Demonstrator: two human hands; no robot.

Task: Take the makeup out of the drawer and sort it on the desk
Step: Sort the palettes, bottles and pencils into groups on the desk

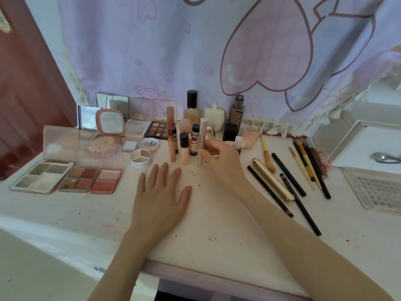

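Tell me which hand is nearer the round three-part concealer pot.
Left. The left hand lies flat on the desk just below-right of the concealer pot; the right hand is farther right, holding the silver tube.

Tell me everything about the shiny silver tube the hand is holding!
The silver tube is slim, metallic-looking and glossy, with a faint seam partway down, as if capped. It stands upright on the white desk, at the right end of a row of small bottles. The right hand pinches its lower part with curled fingers.
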